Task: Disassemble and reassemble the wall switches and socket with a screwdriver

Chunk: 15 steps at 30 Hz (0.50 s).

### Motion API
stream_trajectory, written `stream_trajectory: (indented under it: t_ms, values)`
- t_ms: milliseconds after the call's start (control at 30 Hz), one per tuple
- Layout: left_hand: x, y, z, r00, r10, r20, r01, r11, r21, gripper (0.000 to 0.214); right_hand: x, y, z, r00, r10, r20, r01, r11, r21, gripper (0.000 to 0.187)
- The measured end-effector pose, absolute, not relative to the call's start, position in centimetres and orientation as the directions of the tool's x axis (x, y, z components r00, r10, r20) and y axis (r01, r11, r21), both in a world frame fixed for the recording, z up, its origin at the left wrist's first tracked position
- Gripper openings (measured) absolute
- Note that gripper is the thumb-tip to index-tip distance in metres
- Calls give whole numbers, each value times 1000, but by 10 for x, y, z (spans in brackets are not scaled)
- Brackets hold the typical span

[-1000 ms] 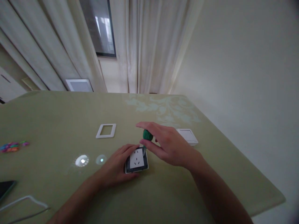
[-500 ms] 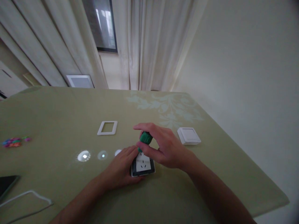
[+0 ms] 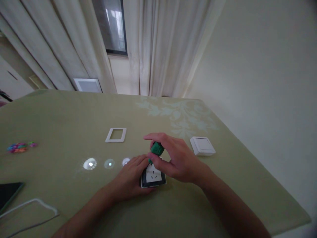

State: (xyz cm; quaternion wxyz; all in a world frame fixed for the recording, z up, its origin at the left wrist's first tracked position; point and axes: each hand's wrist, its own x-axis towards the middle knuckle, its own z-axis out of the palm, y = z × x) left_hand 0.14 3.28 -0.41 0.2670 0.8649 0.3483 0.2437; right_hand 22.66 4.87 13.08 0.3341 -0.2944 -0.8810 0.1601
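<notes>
On the table lies a wall socket (image 3: 154,177) with a white face, dark surround and pale base. My left hand (image 3: 132,177) is closed around its left side, thumb along the near edge and fingers at the far edge. Above the far end of the socket, my right hand (image 3: 177,158) grips a screwdriver (image 3: 157,149) by its thick green handle, between thumb and fingers. The screwdriver stands tilted over the socket's far left corner; its tip is hidden behind my left fingers.
A white square frame (image 3: 116,135) lies beyond my hands, and a white switch box (image 3: 202,145) sits to the right. Small colourful pieces (image 3: 19,147) are at far left. A dark flat device (image 3: 10,195) and a white cable (image 3: 37,200) occupy the near left.
The whole view has shifted slightly, so things appear a little further right. Both hands keep their holds on the socket and the screwdriver.
</notes>
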Motion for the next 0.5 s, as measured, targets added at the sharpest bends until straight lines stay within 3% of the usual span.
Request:
stream_trajectory:
  t_ms: [500]
  values:
    - [4, 32, -1, 614, 752, 238, 484, -598, 639, 60, 225, 47, 131, -624, 608, 490, 366, 782, -505, 38]
